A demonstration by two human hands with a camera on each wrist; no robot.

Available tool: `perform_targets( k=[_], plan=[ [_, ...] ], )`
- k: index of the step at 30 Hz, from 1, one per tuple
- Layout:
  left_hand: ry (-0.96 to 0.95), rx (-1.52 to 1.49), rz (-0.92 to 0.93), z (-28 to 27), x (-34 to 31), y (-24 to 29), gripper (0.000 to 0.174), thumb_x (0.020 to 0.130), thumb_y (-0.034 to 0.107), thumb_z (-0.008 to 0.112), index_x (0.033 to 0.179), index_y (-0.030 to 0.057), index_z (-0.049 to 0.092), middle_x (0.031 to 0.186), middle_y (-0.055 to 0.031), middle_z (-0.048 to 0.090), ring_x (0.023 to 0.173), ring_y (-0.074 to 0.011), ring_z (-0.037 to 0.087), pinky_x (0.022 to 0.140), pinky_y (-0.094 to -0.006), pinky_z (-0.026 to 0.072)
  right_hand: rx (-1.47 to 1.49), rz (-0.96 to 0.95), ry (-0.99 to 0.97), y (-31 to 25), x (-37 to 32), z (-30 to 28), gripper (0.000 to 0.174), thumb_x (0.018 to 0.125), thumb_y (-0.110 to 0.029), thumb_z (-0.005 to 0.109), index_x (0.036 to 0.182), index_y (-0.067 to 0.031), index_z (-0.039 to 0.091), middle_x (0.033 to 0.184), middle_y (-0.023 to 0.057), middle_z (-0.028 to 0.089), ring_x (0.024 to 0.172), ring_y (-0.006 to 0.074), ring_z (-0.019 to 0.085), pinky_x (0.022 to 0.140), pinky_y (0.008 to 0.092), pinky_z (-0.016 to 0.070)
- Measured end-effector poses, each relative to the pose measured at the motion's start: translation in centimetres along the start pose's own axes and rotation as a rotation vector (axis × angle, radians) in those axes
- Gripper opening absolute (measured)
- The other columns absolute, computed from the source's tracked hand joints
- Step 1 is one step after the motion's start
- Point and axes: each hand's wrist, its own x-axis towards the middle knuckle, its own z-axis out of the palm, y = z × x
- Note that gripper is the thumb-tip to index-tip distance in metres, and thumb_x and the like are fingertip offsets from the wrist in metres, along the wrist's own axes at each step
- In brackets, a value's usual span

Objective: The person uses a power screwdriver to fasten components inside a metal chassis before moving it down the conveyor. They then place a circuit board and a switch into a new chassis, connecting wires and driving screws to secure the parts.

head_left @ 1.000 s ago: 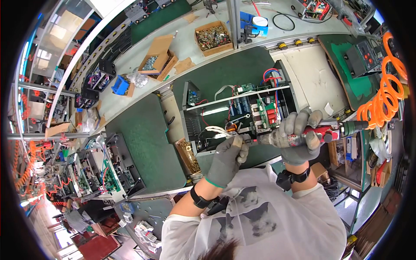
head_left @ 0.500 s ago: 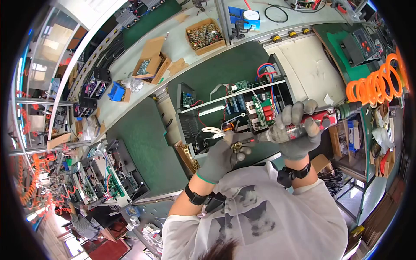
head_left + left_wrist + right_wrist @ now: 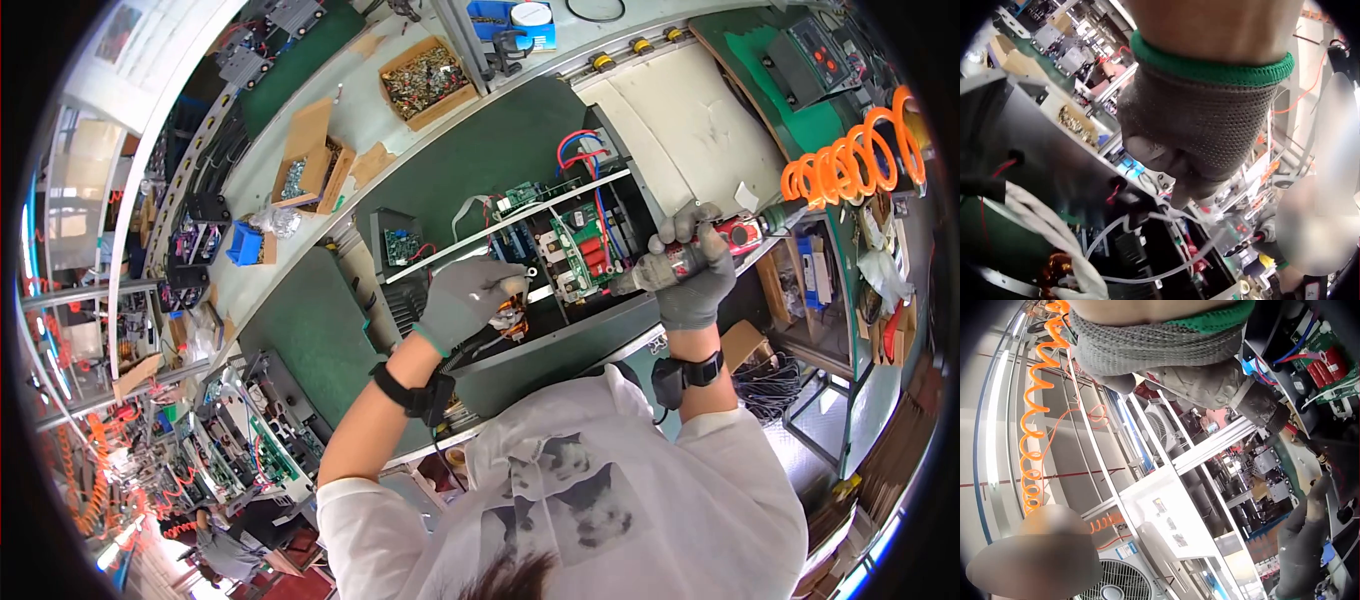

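In the head view, my gloved left hand (image 3: 465, 300) reaches over the left part of an open metal chassis (image 3: 560, 325). Its fingertips pinch at a ring terminal (image 3: 531, 271), above a copper coil (image 3: 512, 318); whether screws lie in the curled palm is hidden. In the left wrist view, the left hand (image 3: 1194, 131) has its fingers curled down beside white cables (image 3: 1054, 225). My right hand (image 3: 695, 275) grips a red and grey power driver (image 3: 655, 270). The driver's bit points left, over the green board (image 3: 575, 250) with red parts.
An orange coiled hose (image 3: 850, 160) runs from the driver to the right. Boxes of small hardware (image 3: 428, 85) (image 3: 310, 165) stand on the back shelf. A green mat (image 3: 310, 300) lies left of the chassis, with other units (image 3: 250, 430) beyond.
My left hand has moved up and left from the chassis's front edge to over its inside; the brass screws seen in its palm are out of sight. The driver has shifted slightly up in view.
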Motion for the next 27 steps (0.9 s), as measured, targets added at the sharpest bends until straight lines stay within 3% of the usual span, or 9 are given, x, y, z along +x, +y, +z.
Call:
perform_targets(
  k=[6, 8, 9, 12, 15, 18, 22, 25, 27],
  plan=[
    [-0.112, 0.155, -0.029, 1.6, 1.9, -2.7, 0.02, 0.084, 0.017, 0.067, 0.097, 0.0013, 0.067, 0.078, -0.0119, 0.066, 0.065, -0.019, 0.06, 0.06, -0.03, 0.0467, -0.024, 0.038, 0.061, 0.2, 0.2, -2.0, 0.024, 0.079, -0.018, 0.06, 0.099, -0.0087, 0.05, 0.078, 0.0053, 0.049, 0.075, 0.0211, 0.053, 0.068, 0.0355, 0.047],
    [-0.226, -0.288, -0.109, 1.3, 2.2, -4.1, 0.021, 0.085, 0.02, 0.062, 0.094, 0.0033, 0.069, 0.078, -0.0119, 0.064, 0.069, -0.0204, 0.06, 0.065, -0.0313, 0.0469, -0.009, 0.062, 0.094, 0.1, 0.4, -2.4, 0.024, 0.078, -0.018, 0.061, 0.098, -0.0084, 0.051, 0.078, 0.0053, 0.05, 0.074, 0.0205, 0.052, 0.068, 0.0358, 0.0467],
    [-0.226, -0.404, -0.135, 1.4, 2.3, -4.2, 0.02, 0.085, 0.016, 0.061, 0.094, -0.0009, 0.067, 0.077, -0.0098, 0.064, 0.069, -0.0144, 0.056, 0.064, -0.0284, 0.0449, -0.008, 0.064, 0.099, 0.0, 0.6, -2.8, 0.024, 0.078, -0.018, 0.061, 0.098, -0.0084, 0.051, 0.078, 0.0053, 0.05, 0.074, 0.0205, 0.052, 0.068, 0.0358, 0.0467],
    [-0.169, -0.624, -0.214, 2.5, 2.5, -5.8, 0.018, 0.084, 0.013, 0.061, 0.093, -0.0014, 0.067, 0.077, -0.008, 0.064, 0.07, -0.012, 0.055, 0.064, -0.0265, 0.0441, 0.013, 0.106, 0.089, -0.6, 1.1, -4.2, 0.029, 0.078, -0.018, 0.061, 0.103, -0.0068, 0.052, 0.089, 0.0089, 0.057, 0.081, 0.0234, 0.057, 0.067, 0.0359, 0.0495],
    [-0.106, -0.502, -0.17, 3.5, 3.4, -6.6, 0.016, 0.082, 0.013, 0.063, 0.089, -0.0007, 0.069, 0.074, -0.0098, 0.065, 0.066, -0.0132, 0.057, 0.061, -0.027, 0.0446, -0.182, 0.2, 0.193, -1.5, 1.6, -3.0, 0.042, 0.076, -0.016, 0.061, 0.114, -0.0017, 0.049, 0.122, 0.0164, 0.054, 0.105, 0.034, 0.059, 0.062, 0.0349, 0.0557],
    [-0.035, -0.262, -0.298, 4.7, 4.0, -5.9, 0.015, 0.079, 0.013, 0.063, 0.083, 0.0003, 0.071, 0.069, -0.0125, 0.066, 0.06, -0.0162, 0.059, 0.058, -0.0284, 0.0453, -0.153, 0.342, 0.205, -1.4, 1.5, -3.8, 0.042, 0.075, -0.016, 0.061, 0.112, -0.0008, 0.049, 0.125, 0.0164, 0.052, 0.108, 0.0351, 0.058, 0.06, 0.0335, 0.0553],
    [-0.029, -0.114, -0.29, 5.6, 4.7, -5.4, 0.017, 0.076, 0.016, 0.061, 0.073, 0.002, 0.07, 0.069, -0.0162, 0.065, 0.059, -0.0269, 0.062, 0.057, -0.0337, 0.047, -0.224, 0.42, 0.244, -1.0, 1.3, -3.7, 0.032, 0.074, -0.019, 0.06, 0.102, -0.0057, 0.052, 0.107, 0.0255, 0.06, 0.072, 0.029, 0.064, 0.05, 0.0324, 0.0527],
    [-0.01, 0.101, -0.229, 6.1, 4.9, -4.4, 0.018, 0.075, 0.018, 0.058, 0.067, 0.004, 0.067, 0.069, -0.0165, 0.064, 0.063, -0.0328, 0.061, 0.059, -0.0387, 0.048, -0.195, 0.45, 0.253, -1.0, 1.3, -3.8, 0.03, 0.074, -0.02, 0.06, 0.101, -0.0085, 0.053, 0.094, 0.0263, 0.063, 0.056, 0.0251, 0.06, 0.047, 0.0329, 0.0514],
    [0.086, 0.194, -0.148, 7.2, 4.6, -4.5, 0.017, 0.074, 0.015, 0.058, 0.065, 0.0029, 0.064, 0.067, -0.0174, 0.062, 0.061, -0.0341, 0.06, 0.056, -0.0402, 0.0469, -0.223, 0.449, 0.242, -0.8, 1.3, -4.1, 0.03, 0.075, -0.02, 0.06, 0.101, -0.009, 0.053, 0.094, 0.0273, 0.063, 0.057, 0.0249, 0.061, 0.047, 0.0326, 0.0514]
  ],
)
